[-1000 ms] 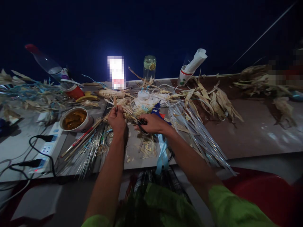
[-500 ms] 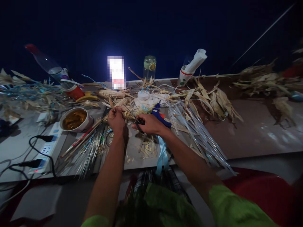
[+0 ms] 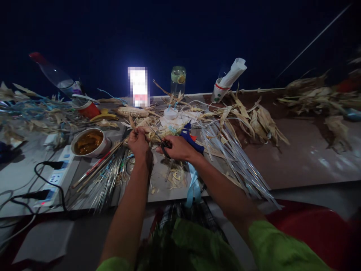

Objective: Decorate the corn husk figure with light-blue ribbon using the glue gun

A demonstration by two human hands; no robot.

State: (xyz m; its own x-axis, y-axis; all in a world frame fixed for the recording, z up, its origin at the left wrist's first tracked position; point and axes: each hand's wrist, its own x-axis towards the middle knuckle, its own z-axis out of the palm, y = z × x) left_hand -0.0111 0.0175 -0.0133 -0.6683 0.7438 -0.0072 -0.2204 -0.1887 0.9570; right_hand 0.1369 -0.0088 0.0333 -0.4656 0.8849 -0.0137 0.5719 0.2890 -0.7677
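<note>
My left hand point(image 3: 139, 142) is closed in a pinch on a strip of dry corn husk point(image 3: 144, 129) at the middle of the table. My right hand point(image 3: 177, 147) is closed round the dark handles of scissors point(image 3: 161, 142), whose blades point left toward the husk. A blue glue gun point(image 3: 191, 137) lies just behind my right hand. Husk scraps point(image 3: 175, 177) lie on the table under both hands, and a light blue ribbon point(image 3: 193, 185) hangs over the front edge.
A bowl of brown liquid point(image 3: 89, 142), a power strip point(image 3: 56, 175) with plugged cables, thin sticks point(image 3: 100, 177), clear strips point(image 3: 239, 162), a corn cob point(image 3: 132, 111), a lit phone point(image 3: 138, 86), a jar point(image 3: 178, 79), a paper cup point(image 3: 220, 90) and husk piles point(image 3: 254, 118) crowd the table.
The right hand with the scissors has shifted slightly left toward the husk held by the left hand. The left hand has barely moved.
</note>
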